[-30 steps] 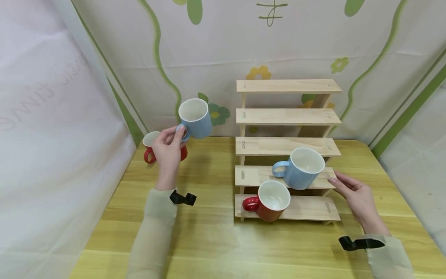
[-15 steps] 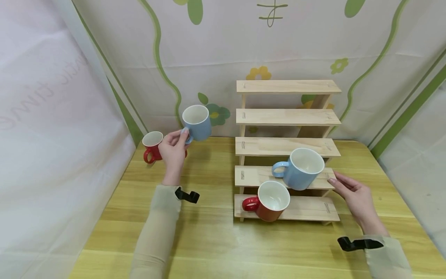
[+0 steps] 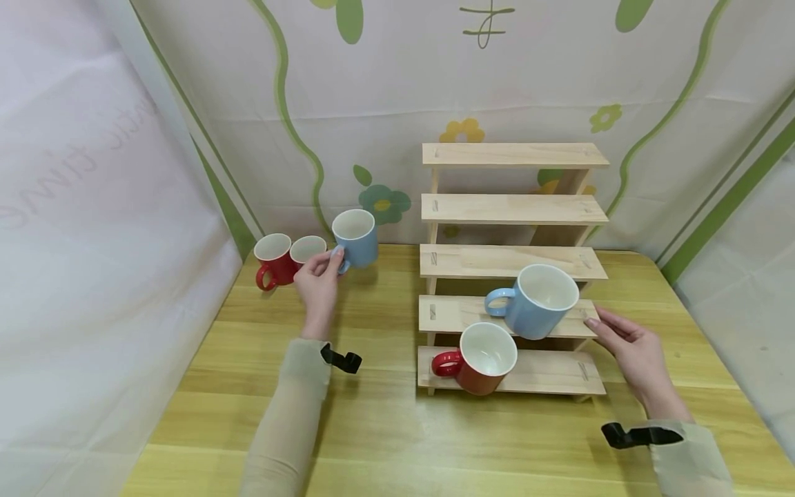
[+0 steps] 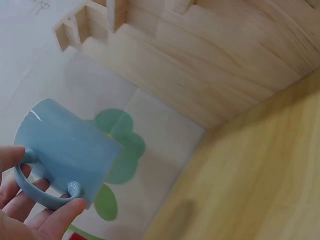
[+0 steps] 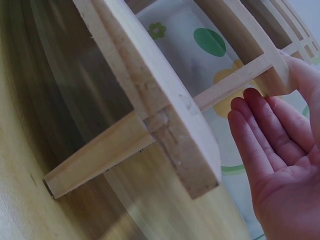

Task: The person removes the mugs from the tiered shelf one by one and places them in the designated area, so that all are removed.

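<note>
My left hand [image 3: 318, 279] grips the handle of a small blue mug [image 3: 356, 237] at the back left of the table, low over the wood; the left wrist view shows my fingers [image 4: 30, 220] curled through the handle of that blue mug [image 4: 65, 150]. Two red mugs [image 3: 273, 259] stand just left of it. A stepped wooden rack [image 3: 512, 207] carries a bigger blue mug [image 3: 537, 300] on its second step and a red mug [image 3: 484, 357] on the lowest. My right hand [image 3: 627, 345] lies open against the rack's right end, fingers [image 5: 265, 135] straight.
The yellow wooden table [image 3: 373, 428] is walled by flower-patterned cloth at the back and plain white sheets at both sides. The rack's upper three steps hold nothing. Black straps sit on both sleeves.
My left hand has lowered the small blue mug from the air toward the table beside the red mugs. The right hand and the rack's mugs stayed put.
</note>
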`<action>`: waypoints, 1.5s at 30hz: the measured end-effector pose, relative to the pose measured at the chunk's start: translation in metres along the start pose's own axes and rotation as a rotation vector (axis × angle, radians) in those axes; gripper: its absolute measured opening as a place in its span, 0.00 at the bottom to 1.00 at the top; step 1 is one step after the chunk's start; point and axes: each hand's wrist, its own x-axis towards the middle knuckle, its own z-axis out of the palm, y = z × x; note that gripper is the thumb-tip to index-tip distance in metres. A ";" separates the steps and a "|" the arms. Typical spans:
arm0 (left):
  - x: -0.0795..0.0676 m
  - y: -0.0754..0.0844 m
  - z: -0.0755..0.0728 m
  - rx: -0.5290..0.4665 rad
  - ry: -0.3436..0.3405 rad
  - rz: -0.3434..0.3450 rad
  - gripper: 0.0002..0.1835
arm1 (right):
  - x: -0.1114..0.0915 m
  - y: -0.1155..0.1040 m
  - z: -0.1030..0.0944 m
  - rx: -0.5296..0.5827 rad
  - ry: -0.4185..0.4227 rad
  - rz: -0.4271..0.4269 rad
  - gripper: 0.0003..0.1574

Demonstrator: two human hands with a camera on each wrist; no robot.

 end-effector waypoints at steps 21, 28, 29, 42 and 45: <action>-0.010 -0.049 -0.012 0.018 0.064 -0.176 0.17 | -0.002 -0.001 0.002 0.010 0.009 0.000 0.19; -0.009 -0.058 -0.016 0.036 0.088 -0.194 0.15 | -0.002 -0.001 0.002 0.019 0.006 -0.006 0.19; -0.009 -0.059 -0.017 0.037 0.091 -0.195 0.15 | -0.002 -0.001 0.002 0.021 0.007 -0.008 0.19; -0.003 -0.064 -0.019 0.027 0.113 -0.166 0.15 | -0.002 -0.001 0.002 0.018 0.007 0.007 0.18; -0.001 -0.066 -0.020 0.026 0.108 -0.168 0.16 | -0.001 -0.001 0.002 0.013 0.007 0.007 0.18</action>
